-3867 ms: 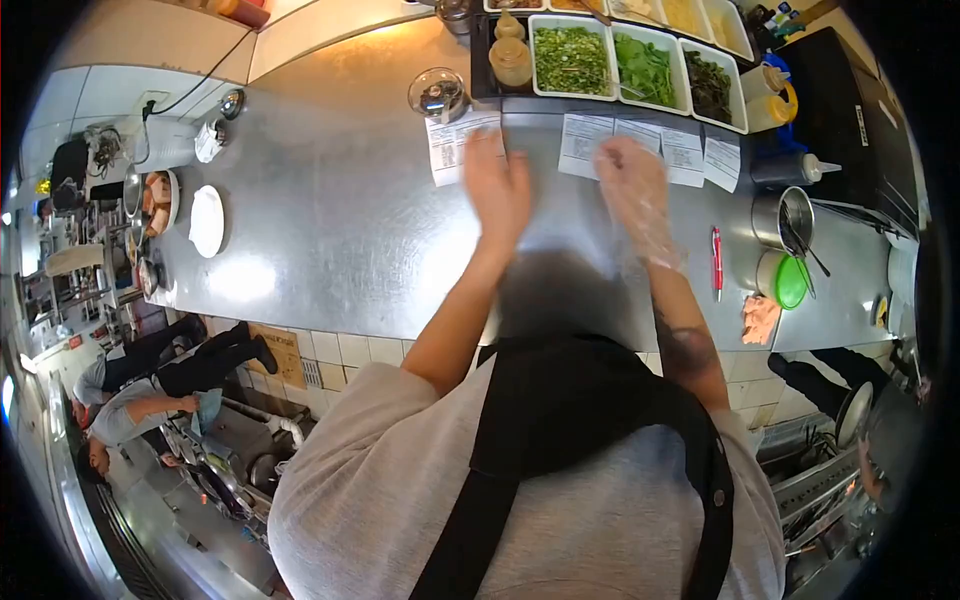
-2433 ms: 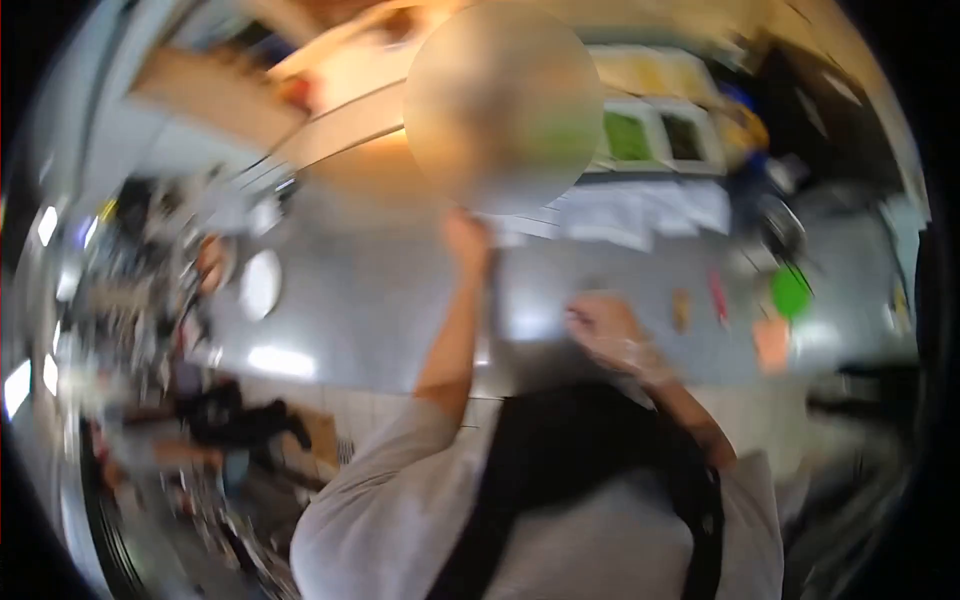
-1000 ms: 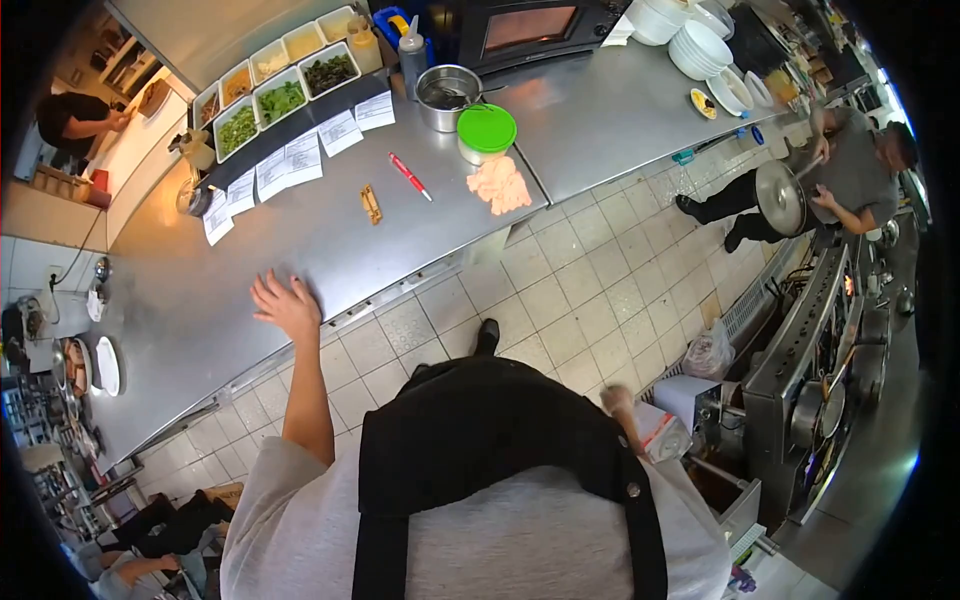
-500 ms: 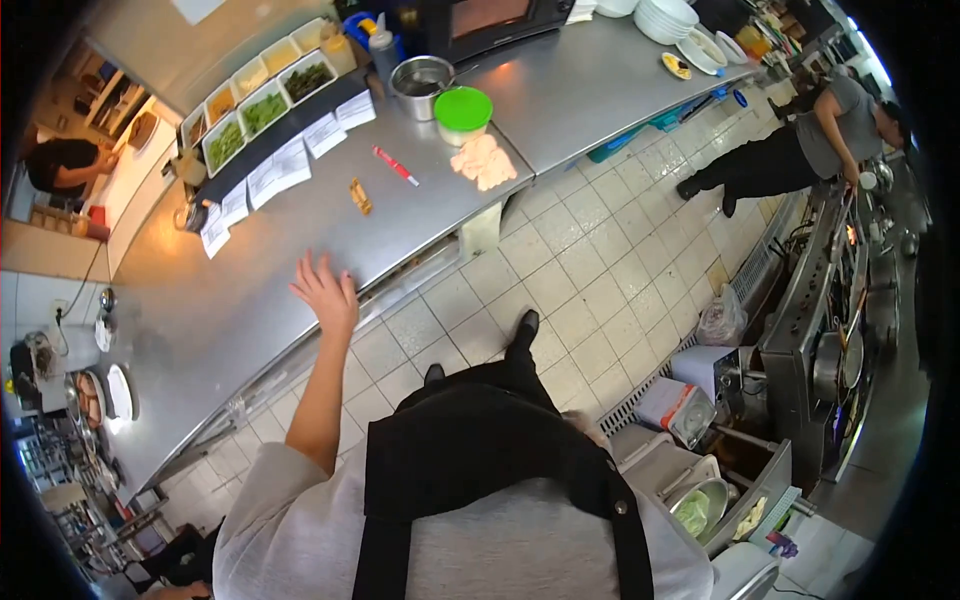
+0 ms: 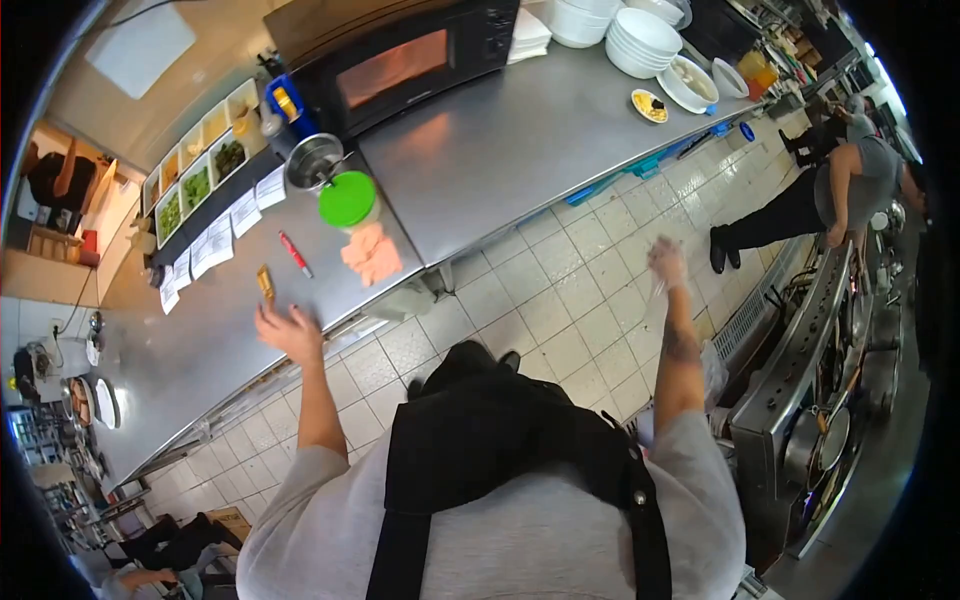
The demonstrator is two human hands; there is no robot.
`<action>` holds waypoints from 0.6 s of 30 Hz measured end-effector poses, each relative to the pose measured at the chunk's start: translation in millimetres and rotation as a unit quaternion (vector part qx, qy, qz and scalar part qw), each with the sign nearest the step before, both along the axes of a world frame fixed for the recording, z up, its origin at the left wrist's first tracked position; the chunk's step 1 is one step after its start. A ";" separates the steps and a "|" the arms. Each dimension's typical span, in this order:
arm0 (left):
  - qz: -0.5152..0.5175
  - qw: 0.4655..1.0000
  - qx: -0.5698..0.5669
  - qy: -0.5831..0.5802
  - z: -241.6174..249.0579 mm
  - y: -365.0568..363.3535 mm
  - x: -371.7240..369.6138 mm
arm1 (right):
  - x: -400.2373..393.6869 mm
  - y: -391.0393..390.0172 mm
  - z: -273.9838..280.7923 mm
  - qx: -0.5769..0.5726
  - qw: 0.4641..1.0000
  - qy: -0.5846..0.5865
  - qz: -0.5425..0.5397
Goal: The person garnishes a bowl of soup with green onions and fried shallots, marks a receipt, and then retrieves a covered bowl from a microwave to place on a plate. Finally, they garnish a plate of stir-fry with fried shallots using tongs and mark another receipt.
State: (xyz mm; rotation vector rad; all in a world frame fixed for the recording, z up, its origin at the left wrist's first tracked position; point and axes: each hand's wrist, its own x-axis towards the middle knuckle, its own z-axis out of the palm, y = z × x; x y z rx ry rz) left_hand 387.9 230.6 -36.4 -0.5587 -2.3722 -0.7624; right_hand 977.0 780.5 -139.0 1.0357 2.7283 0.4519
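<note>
My left hand [image 5: 288, 333] is open, fingers spread, at the front edge of the steel counter [image 5: 450, 180], holding nothing. Just beyond its fingertips lies a small golden-brown item [image 5: 265, 282] whose kind I cannot make out. A red pen [image 5: 295, 254] rests a little further right. Close by are a crumpled pink cloth [image 5: 371, 255], a tub with a green lid [image 5: 347, 199] and a metal pot [image 5: 314, 162]. My right hand [image 5: 667, 264] hangs over the tiled floor, apart from everything; something clear, perhaps a plastic glove, shows around it. Its fingers are blurred.
Trays of chopped greens [image 5: 197, 186] line the counter's back, with paper slips [image 5: 212, 246] before them. A microwave [image 5: 395, 70] and stacked white bowls [image 5: 640, 42] stand further along. On the right, a co-worker [image 5: 850, 190] is beside the stove [image 5: 785, 385].
My view has swung right along the counter. My left hand has shifted closer to the golden-brown item and pen. My right hand has come into view over the floor.
</note>
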 end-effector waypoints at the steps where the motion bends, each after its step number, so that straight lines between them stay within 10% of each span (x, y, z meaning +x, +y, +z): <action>1: 0.007 0.999 -0.033 0.010 1.0 1.0 0.7 | -13.7 41.5 16.8 -0.080 0.990 0.113 -0.027; 2: 0.016 0.998 -0.064 0.018 -0.1 2.6 2.0 | -25.4 74.9 30.1 -0.171 0.935 0.290 -0.110; 10: 0.169 0.956 -0.232 0.053 3.7 12.2 15.5 | -112.4 280.0 92.3 -0.018 0.994 0.080 -0.076; 16: 0.288 0.949 0.002 0.131 44.4 159.1 67.2 | -142.6 357.6 83.1 -0.148 0.986 0.041 0.068; 18: 0.046 0.979 0.164 0.108 50.7 264.0 94.1 | -167.9 339.5 119.1 -0.219 0.967 0.080 0.104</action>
